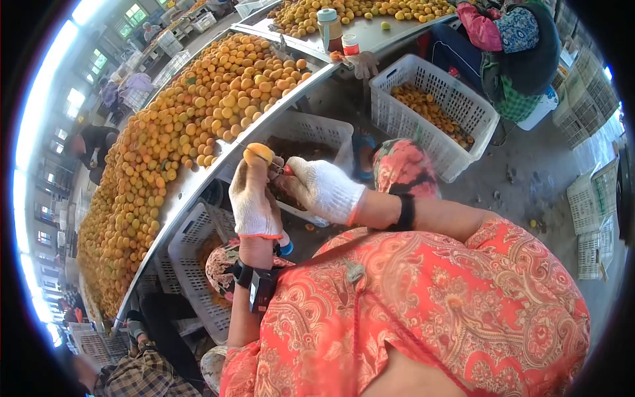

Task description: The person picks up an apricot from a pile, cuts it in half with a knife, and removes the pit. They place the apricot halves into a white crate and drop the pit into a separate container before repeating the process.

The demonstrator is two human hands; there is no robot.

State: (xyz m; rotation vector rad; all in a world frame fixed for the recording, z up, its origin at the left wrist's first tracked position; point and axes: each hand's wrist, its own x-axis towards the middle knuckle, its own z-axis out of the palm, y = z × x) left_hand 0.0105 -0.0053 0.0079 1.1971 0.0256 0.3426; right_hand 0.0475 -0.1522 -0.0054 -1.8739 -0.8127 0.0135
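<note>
My left hand, in a white knitted glove with an orange cuff, is closed around an apricot held up near the table edge. My right hand, gloved the same way, grips a small knife with a red handle. Its thin blade seems to lie against the apricot, though fingers partly hide it. Just beyond my hands, a large heap of apricots covers the metal table. Below them is a white plastic crate with dark contents.
On the right, a white crate contains halved apricots. Another crate stands at my left. A bottle and a red-and-white container stand on the table. Co-workers sit at upper right and lower left. Stacked crates line the far right.
</note>
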